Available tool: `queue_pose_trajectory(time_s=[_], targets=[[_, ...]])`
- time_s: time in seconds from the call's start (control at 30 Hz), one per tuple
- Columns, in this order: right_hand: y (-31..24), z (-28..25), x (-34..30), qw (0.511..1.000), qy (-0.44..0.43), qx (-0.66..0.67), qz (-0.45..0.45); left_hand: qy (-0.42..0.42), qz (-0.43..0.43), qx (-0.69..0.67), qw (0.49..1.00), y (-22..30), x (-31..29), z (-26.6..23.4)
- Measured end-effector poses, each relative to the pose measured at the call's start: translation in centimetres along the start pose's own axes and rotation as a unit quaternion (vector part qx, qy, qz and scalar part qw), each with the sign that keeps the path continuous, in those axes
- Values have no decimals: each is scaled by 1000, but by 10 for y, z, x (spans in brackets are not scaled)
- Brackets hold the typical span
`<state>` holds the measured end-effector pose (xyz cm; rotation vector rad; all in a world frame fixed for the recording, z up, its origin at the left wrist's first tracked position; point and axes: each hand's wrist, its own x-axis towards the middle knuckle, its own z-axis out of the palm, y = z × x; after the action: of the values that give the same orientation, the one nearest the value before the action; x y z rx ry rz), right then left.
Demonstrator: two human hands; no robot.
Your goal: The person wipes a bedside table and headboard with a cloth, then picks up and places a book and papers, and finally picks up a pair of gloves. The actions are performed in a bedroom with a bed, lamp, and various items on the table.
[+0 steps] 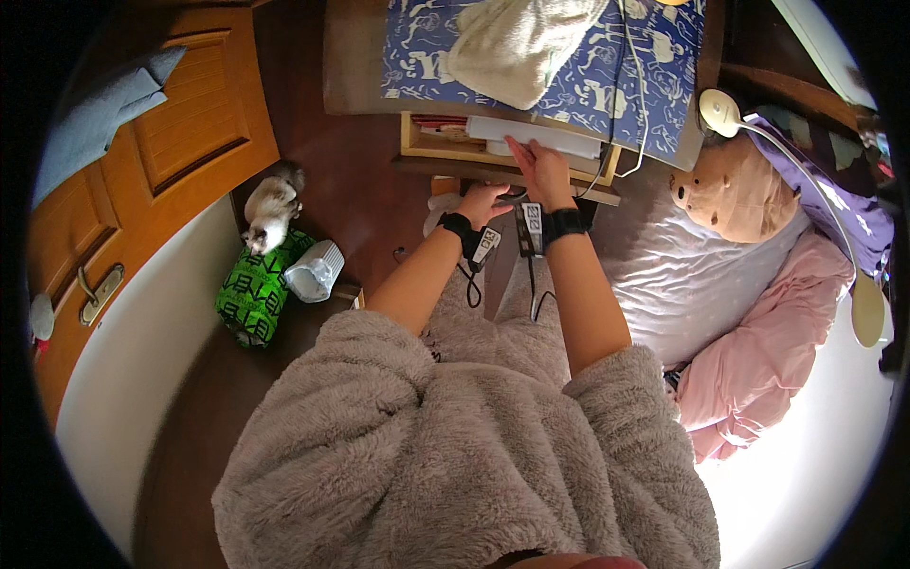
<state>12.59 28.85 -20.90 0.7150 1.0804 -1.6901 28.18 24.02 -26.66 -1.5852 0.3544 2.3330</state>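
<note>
Cat [270,211], pale with darker patches, sat well off to the left of both hands on dark floor beside a wooden door [142,180]. Just below it stood a green patterned bag [254,289] with a white ribbed container [315,270] touching its right side.

Left hand [483,203] lay at the front edge of an open wooden drawer [431,142], fingers curled downward; whether they gripped the drawer front or only rested there could not be told. A black wrist strap with a small device and a dangling cord [471,284] hung below the wrist.

Right hand [542,171], just beside and slightly beyond the left, reached into the drawer with fingers flat on a white box-like item [540,135]. It looked pressed onto the item rather than closed around it. Hands were close together but not touching.

Above the hands, a blue patterned cloth [645,76] covered the tabletop, with a cream fabric bundle [517,47] on it. Far right: a tan plush toy [735,190] on a bed with pink bedding [768,332], and a white lamp [722,112] on a bent arm.

Risk, as judged: the dangling cord could snag on the drawer edge as the wrists moved, and the white cable [647,114] trailing from the tabletop beside the right hand could catch and drag things down.
</note>
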Motion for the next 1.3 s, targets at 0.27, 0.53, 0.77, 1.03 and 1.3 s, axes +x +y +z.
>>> queue_pose_trajectory(time_s=[0.27,0.53,0.77,1.03,1.3], targets=[[-27,-1,-14,901,-40,-426,71,-97,144,229,958,13,-17,13],[-30,-62,-149,914,47,-402,-1,52,50,-2,997,49,17,30],[-50,-108,-226,934,56,-352,-29,-33,188,78,979,100,45,43],[-146,-31,-368,772,55,-525,-354,-73,99,507,853,112,-104,79],[-280,70,-589,257,90,-495,-825,-328,551,640,424,128,-508,272]])
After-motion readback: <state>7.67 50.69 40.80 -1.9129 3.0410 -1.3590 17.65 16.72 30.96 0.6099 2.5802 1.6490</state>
